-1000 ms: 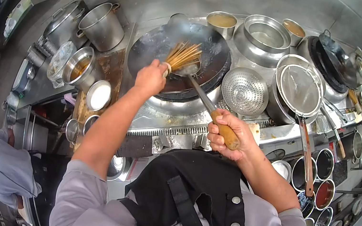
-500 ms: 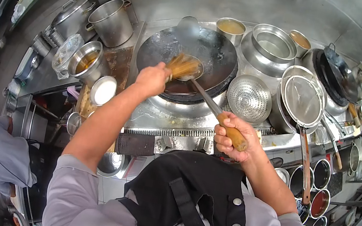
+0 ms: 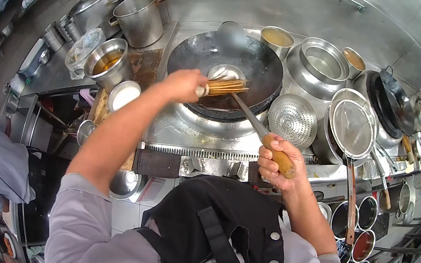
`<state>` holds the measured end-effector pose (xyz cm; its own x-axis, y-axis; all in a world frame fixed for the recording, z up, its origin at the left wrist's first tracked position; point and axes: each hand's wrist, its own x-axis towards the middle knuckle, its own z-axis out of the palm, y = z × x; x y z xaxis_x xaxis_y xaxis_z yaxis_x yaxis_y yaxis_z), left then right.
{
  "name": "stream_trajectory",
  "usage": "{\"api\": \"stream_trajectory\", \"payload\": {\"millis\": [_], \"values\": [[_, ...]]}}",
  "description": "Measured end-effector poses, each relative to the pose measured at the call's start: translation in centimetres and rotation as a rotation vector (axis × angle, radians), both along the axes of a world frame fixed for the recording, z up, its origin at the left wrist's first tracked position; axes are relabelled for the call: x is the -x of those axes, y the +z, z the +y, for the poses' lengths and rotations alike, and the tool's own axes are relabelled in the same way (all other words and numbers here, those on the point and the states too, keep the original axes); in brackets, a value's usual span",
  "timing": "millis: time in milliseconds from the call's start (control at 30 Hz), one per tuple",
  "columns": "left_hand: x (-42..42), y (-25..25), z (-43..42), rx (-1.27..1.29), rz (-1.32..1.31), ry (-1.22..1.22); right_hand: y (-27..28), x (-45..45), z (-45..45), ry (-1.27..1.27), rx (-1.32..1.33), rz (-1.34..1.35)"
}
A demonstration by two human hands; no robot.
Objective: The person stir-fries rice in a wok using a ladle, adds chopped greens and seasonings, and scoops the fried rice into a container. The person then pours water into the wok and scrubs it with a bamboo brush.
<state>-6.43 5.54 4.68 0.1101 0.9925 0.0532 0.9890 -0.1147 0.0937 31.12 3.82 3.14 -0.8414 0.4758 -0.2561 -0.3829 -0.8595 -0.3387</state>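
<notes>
- Brush (image 3: 221, 86) and ladle (image 3: 250, 116) meet at an angle over the wok (image 3: 190, 52): the brush lies nearly level from left to right, while the ladle slants from the wok's middle out past its near right edge.
- Left hand (image 3: 184, 84) is closed around the brush's butt, above the wok's left part; the bristles (image 3: 231, 86) point right, away from it.
- Bowl (image 3: 228, 71) of the ladle sits just beyond the bristles, right of the left hand and slightly farther off; the left hand is much nearer to it than the right.
- Right hand (image 3: 297, 172) is wrapped around the ladle's handle (image 3: 280, 158), by the near edge of the worktop (image 3: 163, 129).
- Bristles cross just on the near side of the bowl, by the neck; whether they touch metal, I cannot tell.
- Skimmer (image 3: 293, 121) rests beside the wok's right edge, right of the ladle, held by neither hand.
</notes>
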Motion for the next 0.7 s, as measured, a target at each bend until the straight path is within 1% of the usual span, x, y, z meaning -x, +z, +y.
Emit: {"api": "stream_trajectory", "payload": {"millis": [67, 100, 133, 200, 233, 267, 300, 333, 367, 400, 467, 500, 533, 567, 600, 633, 667, 700], "values": [[1.7, 3.4, -0.8, 0.098, 0.009, -0.096, 0.1, -1.2, 0.5, -0.042, 0.016, -0.011], [1.0, 4.8, -1.9, 0.084, 0.105, 0.023, -0.5, -1.8, 1.0, -0.019, 0.026, -0.015], [1.3, 5.1, -2.1, 0.080, 0.104, 0.019, -0.5, -2.3, 1.1, -0.023, 0.021, -0.017], [2.5, 5.7, -2.8, -0.033, 0.323, 0.174, 0.0, -3.1, 0.6, 0.021, -0.308, -0.343], [3.1, 6.2, -3.4, -0.107, 0.261, 0.225, -1.3, -3.8, 0.6, 0.059, -0.520, -0.476], [3.0, 7.6, -4.6, -0.180, 0.199, 0.275, -1.2, -4.5, 0.1, 0.057, -0.517, -0.479], [2.8, 9.1, -5.9, -0.177, 0.197, 0.271, -0.8, -5.1, -0.5, 0.119, -0.945, -0.803], [2.5, 10.7, -7.3, -0.267, 0.068, 0.283, -0.7, -5.8, -1.0, 0.184, -1.375, -1.125], [2.4, 11.2, -8.0, -0.355, -0.063, 0.295, -3.3, -7.6, -0.2, 0.115, -1.675, -1.169], [2.0, 10.8, -8.1, -0.351, -0.068, 0.299, -2.7, -8.0, -0.3, 0.124, -1.674, -1.170], [0.3, 10.2, -8.0, -0.522, -0.264, 0.197, -0.6, -8.4, -0.2, 0.379, -1.106, -1.263], [-0.4, 8.4, -7.0, -0.555, -0.284, 0.155, -4.6, -10.5, 0.7, 0.194, -1.581, -1.270], [-1.3, 6.5, -5.9, -0.499, -0.278, 0.176, -5.1, -11.1, 0.8, 0.206, -1.594, -1.264], [-2.3, 4.9, -4.7, -0.398, -0.304, 0.186, -5.2, -11.4, 1.0, 0.231, -1.661, -1.342], [-2.7, 2.9, -3.0, -0.196, -0.250, 0.225, -5.2, -11.7, 1.2, 0.253, -1.727, -1.421], [-2.3, -0.8, -0.9, -0.178, -0.316, 0.295, -4.6, -12.0, 1.0, 0.256, -1.751, -1.419], [-1.7, -2.3, 0.0, -0.120, -0.240, 0.369, -4.7, -12.6, 1.2, 0.259, -1.763, -1.417], [-0.2, -3.9, 0.5, -0.148, -0.246, 0.349, -4.9, -13.3, 1.4, 0.244, -1.862, -1.494]]}}
